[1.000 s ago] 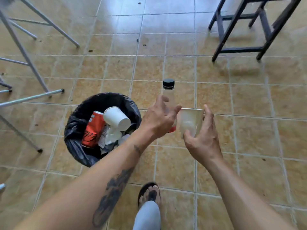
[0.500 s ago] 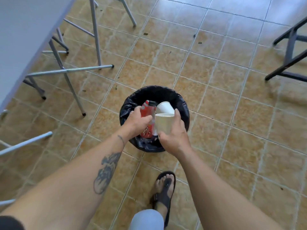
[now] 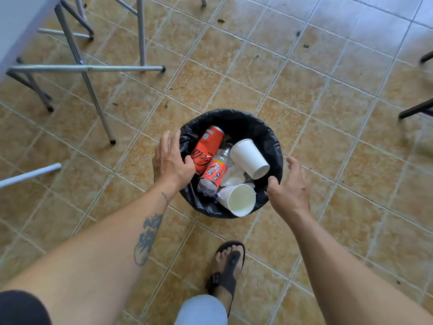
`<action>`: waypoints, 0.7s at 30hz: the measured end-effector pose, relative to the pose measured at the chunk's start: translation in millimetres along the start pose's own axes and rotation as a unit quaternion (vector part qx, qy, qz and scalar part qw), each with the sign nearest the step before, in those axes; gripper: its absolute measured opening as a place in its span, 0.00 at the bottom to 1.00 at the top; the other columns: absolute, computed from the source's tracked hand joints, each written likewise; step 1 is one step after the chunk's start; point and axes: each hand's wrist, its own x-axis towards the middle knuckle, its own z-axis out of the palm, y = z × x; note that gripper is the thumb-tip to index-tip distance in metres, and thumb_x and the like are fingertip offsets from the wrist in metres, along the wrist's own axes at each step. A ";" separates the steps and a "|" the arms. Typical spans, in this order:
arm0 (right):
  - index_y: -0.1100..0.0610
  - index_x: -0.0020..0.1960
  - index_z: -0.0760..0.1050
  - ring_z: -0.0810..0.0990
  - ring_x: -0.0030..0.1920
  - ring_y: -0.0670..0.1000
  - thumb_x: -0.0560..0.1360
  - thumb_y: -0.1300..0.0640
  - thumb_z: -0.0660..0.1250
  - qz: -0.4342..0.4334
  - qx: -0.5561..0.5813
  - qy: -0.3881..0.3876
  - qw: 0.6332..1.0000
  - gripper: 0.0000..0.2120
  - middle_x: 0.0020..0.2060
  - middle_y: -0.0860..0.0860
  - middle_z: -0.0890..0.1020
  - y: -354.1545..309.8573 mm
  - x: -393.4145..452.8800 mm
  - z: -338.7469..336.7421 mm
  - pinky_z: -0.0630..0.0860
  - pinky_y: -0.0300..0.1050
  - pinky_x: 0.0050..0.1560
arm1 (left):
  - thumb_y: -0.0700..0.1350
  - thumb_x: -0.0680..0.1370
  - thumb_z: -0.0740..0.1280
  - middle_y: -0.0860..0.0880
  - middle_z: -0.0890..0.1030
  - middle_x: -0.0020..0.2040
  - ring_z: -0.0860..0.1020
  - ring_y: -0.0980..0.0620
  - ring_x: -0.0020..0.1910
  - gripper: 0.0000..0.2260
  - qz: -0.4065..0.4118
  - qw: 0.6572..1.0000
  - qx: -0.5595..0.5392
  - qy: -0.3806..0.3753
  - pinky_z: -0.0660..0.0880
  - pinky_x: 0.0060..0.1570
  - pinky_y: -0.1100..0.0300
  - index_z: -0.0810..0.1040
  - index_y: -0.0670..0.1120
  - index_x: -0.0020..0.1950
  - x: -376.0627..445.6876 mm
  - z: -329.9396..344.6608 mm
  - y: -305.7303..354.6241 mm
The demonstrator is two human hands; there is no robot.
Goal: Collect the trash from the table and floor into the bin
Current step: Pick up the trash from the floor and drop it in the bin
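A round bin lined with a black bag (image 3: 248, 123) stands on the tiled floor in front of me. Inside lie a red cola can (image 3: 207, 146), a clear plastic bottle with a red label (image 3: 214, 171), crumpled white paper, and two white paper cups: one (image 3: 250, 158) tipped at the right, one (image 3: 240, 200) on its side at the near rim. My left hand (image 3: 169, 160) hovers at the bin's left rim, fingers spread and empty. At the right rim my right hand (image 3: 289, 188) is open and empty too.
Metal legs (image 3: 93, 99) of a folding table stand at the upper left, with a grey tabletop edge (image 3: 16, 26) above. Dark chair legs (image 3: 417, 109) are at the right edge. My sandalled foot (image 3: 228, 266) is just behind the bin. Small dark specks dot the tiles.
My left hand let go of the bottle and my right hand let go of the paper cup; both now lie in the bin. The hands have spread apart to the bin's rims.
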 end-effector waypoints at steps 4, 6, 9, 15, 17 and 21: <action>0.45 0.75 0.62 0.70 0.69 0.54 0.72 0.51 0.65 0.082 0.092 0.004 0.992 0.31 0.71 0.51 0.71 3.7 18.5 11.6 0.70 0.59 0.67 | 0.45 0.77 0.63 0.48 0.54 0.82 0.56 0.47 0.80 0.34 0.008 1.000 -0.018 -0.016 0.57 0.75 0.50 0.54 0.52 0.82 10.8 14.6 -22.1; 0.38 0.74 0.61 0.73 0.68 0.53 0.69 0.49 0.64 0.104 0.142 -0.011 0.984 0.34 0.71 0.49 0.72 8.4 29.9 21.6 0.73 0.60 0.65 | 0.41 0.77 0.62 0.51 0.53 0.83 0.56 0.49 0.80 0.36 -0.006 0.999 -0.038 -0.035 0.58 0.72 0.57 0.51 0.55 0.82 16.1 23.6 -28.7; 0.37 0.75 0.60 0.73 0.68 0.50 0.69 0.55 0.63 0.087 0.178 -0.031 0.980 0.36 0.71 0.46 0.71 17.3 42.4 35.8 0.73 0.57 0.66 | 0.32 0.72 0.57 0.52 0.58 0.82 0.60 0.51 0.78 0.43 -0.052 0.988 -0.141 -0.040 0.61 0.71 0.63 0.49 0.60 0.81 21.5 33.0 -28.9; 0.36 0.75 0.60 0.73 0.69 0.49 0.63 0.67 0.60 0.072 0.173 -0.065 0.980 0.45 0.71 0.42 0.71 30.3 34.3 33.0 0.75 0.58 0.65 | 0.26 0.69 0.53 0.52 0.63 0.80 0.62 0.56 0.77 0.44 -0.053 0.967 -0.248 -0.018 0.60 0.74 0.65 0.58 0.57 0.81 5.2 30.0 -28.8; 0.35 0.75 0.59 0.73 0.69 0.49 0.64 0.67 0.60 0.060 0.163 -0.073 0.982 0.45 0.71 0.42 0.72 25.3 17.6 21.6 0.75 0.59 0.64 | 0.25 0.69 0.53 0.51 0.61 0.80 0.58 0.61 0.77 0.42 -0.039 0.967 -0.251 0.005 0.54 0.70 0.75 0.61 0.52 0.80 -7.8 16.4 -22.8; 0.38 0.78 0.53 0.76 0.59 0.43 0.71 0.67 0.57 0.025 0.123 -0.041 0.991 0.42 0.69 0.39 0.71 -10.0 -44.1 -18.3 0.78 0.50 0.56 | 0.24 0.71 0.53 0.56 0.64 0.78 0.61 0.67 0.74 0.37 -0.014 0.956 -0.287 0.061 0.56 0.71 0.73 0.68 0.49 0.77 -52.7 -28.2 -3.5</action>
